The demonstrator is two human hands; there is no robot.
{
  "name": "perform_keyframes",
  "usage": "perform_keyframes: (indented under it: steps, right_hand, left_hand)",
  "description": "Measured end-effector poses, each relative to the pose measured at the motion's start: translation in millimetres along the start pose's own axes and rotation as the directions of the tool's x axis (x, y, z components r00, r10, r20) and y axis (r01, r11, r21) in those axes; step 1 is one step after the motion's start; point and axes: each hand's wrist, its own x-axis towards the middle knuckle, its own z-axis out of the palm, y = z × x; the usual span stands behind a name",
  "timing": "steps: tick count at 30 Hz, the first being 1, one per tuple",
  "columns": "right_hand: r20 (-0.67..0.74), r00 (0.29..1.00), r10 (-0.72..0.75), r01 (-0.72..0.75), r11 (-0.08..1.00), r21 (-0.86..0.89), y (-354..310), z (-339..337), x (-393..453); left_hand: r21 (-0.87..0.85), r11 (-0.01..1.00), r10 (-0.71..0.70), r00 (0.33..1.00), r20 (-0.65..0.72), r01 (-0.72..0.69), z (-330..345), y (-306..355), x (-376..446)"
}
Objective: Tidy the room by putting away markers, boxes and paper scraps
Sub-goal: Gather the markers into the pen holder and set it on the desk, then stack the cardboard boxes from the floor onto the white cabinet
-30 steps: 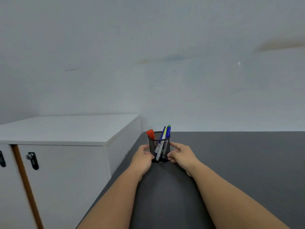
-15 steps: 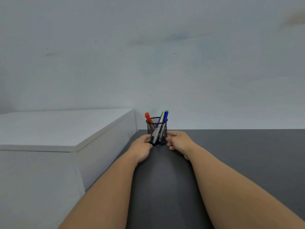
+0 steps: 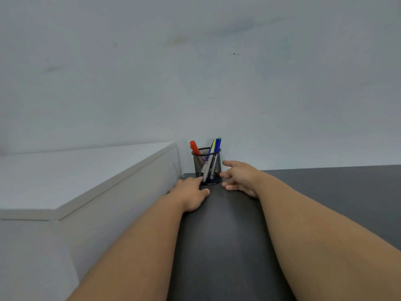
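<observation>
Left hand [image 3: 191,193] fingers loosely spread, fingertip touching mesh cup [image 3: 207,168] base. Right hand [image 3: 239,178] fingers splayed beside cup; contact unclear. Markers [image 3: 213,148] partly hidden by mesh.

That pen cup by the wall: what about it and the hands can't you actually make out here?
Head view:
- Markers in the mesh cup: exact count unclear, their bodies overlap behind the mesh.
- Cup's base: partly hidden by the left hand.
- Right hand: whether its fingers touch the cup is unclear.
- White cabinet: front cut off by the left edge.
</observation>
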Motion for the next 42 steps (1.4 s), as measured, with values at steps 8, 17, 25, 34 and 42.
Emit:
perform_keyframes:
  steps: [8,17,25,34,42]
  right_hand:
    - [0.075,0.995,-0.063,0.085,0.934,-0.347,2,4,19]
    - [-0.014,1.0,0.02,-0.02,0.353,-0.935,23,-10,-31]
    - [-0.04,0.999,0.032,-0.049,0.351,-0.935,27,-24,-165]
    - [0.022,0.995,0.098,-0.014,0.353,-0.936,19,-45,-388]
    - [-0.013,0.997,0.073,-0.038,0.349,-0.936,25,-112,-574]
  left_hand:
    - [0.127,0.991,0.048,0.998,0.029,-0.052,-1,5,13]
    - [0.158,0.985,-0.093,0.984,0.154,0.069,-6,20,-48]
    - [0.123,0.986,-0.13,0.976,0.172,0.11,-20,33,-172]
    - [0.08,0.995,-0.071,0.975,0.209,0.055,-35,97,-360]
    - [-0.015,0.999,0.04,0.986,0.163,-0.038,-32,159,-503]
